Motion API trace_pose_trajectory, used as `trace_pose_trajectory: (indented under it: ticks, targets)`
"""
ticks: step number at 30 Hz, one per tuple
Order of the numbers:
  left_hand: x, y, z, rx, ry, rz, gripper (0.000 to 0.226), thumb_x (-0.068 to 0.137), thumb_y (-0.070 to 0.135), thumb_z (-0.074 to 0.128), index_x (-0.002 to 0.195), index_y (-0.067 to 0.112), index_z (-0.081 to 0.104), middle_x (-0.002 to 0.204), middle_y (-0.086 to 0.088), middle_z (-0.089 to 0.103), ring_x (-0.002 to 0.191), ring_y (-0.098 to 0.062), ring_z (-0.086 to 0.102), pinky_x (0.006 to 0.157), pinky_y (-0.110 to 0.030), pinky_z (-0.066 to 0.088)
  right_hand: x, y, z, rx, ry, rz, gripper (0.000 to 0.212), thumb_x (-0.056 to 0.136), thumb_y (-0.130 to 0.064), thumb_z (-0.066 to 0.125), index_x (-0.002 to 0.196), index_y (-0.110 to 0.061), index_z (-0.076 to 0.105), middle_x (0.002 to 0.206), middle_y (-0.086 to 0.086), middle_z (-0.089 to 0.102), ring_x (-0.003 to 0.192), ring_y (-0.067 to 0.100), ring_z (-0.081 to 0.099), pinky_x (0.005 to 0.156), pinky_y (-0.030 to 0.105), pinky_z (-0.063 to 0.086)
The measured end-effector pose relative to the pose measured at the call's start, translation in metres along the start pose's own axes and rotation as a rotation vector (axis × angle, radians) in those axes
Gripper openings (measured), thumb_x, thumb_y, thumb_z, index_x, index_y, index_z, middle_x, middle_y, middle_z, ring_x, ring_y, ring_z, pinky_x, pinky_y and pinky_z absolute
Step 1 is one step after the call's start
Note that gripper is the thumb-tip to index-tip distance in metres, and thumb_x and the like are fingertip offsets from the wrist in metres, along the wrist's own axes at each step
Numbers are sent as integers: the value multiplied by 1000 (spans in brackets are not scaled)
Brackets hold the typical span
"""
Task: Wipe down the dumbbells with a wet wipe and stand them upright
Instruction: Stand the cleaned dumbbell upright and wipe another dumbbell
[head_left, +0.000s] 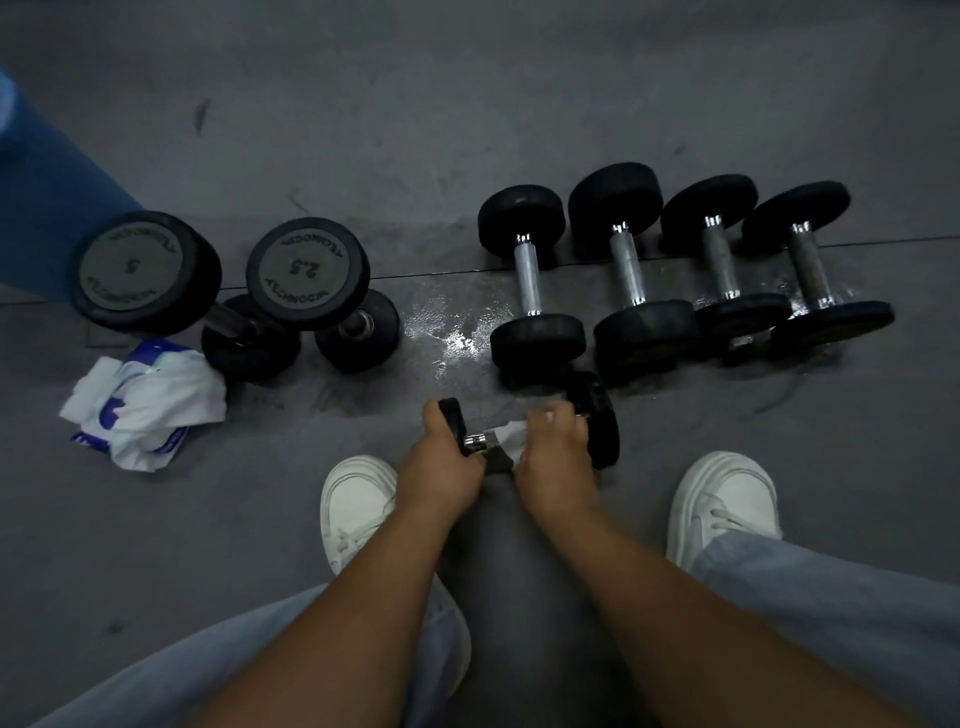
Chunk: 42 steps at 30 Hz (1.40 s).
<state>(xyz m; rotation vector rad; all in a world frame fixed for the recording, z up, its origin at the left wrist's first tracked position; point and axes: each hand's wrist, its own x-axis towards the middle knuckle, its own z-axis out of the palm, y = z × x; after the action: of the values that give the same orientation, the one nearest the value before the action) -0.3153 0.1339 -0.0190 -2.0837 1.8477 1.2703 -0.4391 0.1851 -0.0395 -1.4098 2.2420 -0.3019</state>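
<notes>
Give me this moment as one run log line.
step: wiping | left grip: holds small dumbbell end | right grip: wet wipe on handle | upright: 5 dumbbell, 2.5 dumbbell | lying: four dumbbells

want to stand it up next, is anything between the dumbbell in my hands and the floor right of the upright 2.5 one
Nothing visible. The black-ended, chrome-handled dumbbell has only bare wet grey floor between it and the upright 2.5 dumbbell.
</notes>
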Motion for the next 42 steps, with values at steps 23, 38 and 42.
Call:
trace_pose_trajectory:
  ticks: [23,38,42]
  targets:
    - [0,0,2,-25,13,9,72,91,33,61,148,21,18,120,-18,64,108,-38,62,86,-38,49,14,-10,-2,-138,-235,-495,39,76,-20,56,113,-11,67,116,8,65,113,30,57,99,38,38]
    - [-6,2,3,-32,68,-150,73,87,49,62,145,21,27,126,-13,62,113,-35,60,89,-38,46,2,-3,-9,20,-56,-430,24,57,-1,75,78,-10,67,81,16,68,82,35,66,71,35,55]
    - [-38,5,32,-191,196,-110,84,92,37,61,156,29,7,138,-12,56,116,-35,59,84,-36,43,10,12,-11,61,-27,-234,11,69,-12,69,77,-14,63,87,6,69,85,25,61,86,32,45]
